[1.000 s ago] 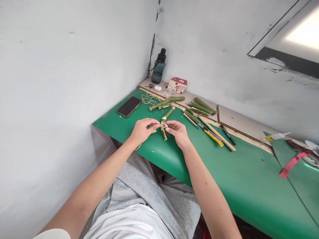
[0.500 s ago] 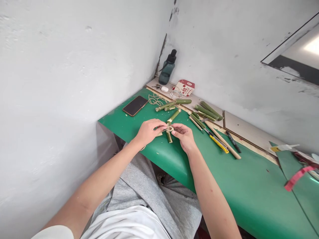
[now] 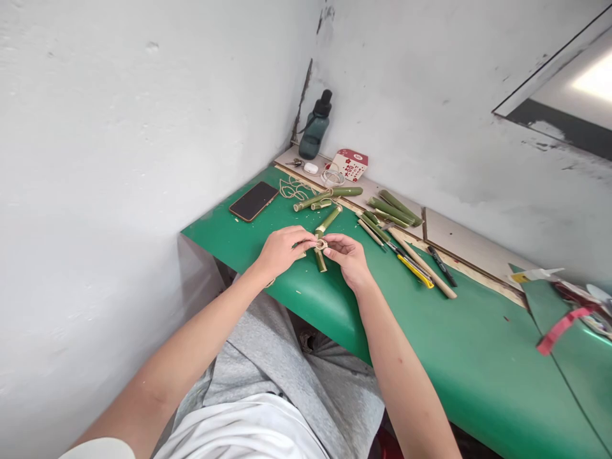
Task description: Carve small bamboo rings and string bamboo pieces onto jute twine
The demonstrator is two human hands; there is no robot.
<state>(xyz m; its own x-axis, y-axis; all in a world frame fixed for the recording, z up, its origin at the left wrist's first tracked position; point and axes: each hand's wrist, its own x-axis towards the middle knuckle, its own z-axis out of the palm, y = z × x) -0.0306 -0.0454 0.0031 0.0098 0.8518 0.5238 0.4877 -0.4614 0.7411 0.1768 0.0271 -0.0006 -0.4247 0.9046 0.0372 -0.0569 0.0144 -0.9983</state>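
Note:
Over the green table top, my left hand (image 3: 285, 248) and my right hand (image 3: 347, 256) meet at a small bamboo assembly. A green bamboo tube (image 3: 329, 220) runs lengthwise between them, its lower end toward me. Across its middle sits a pale, ring-like bamboo end (image 3: 322, 244), its round opening facing me. My left thumb and fingers pinch at the left side of this ring. On its right side, my right thumb and forefinger are closed against it. Fingertips partly hide the joint, and whether cord is wound there I cannot tell.
Behind lie more bamboo tubes (image 3: 306, 203), loose twine (image 3: 292, 188) and a phone (image 3: 254, 201). To the right are split bamboo pieces (image 3: 389, 211), a yellow cutter (image 3: 415, 271), a wooden-handled tool (image 3: 430, 271) and a black marker (image 3: 442, 265). A water bottle (image 3: 314, 131) stands in the corner.
The whole view has shifted slightly, so everything sits a little further left and up. Both hands keep their hold at the bamboo joint, with only slight finger movement.

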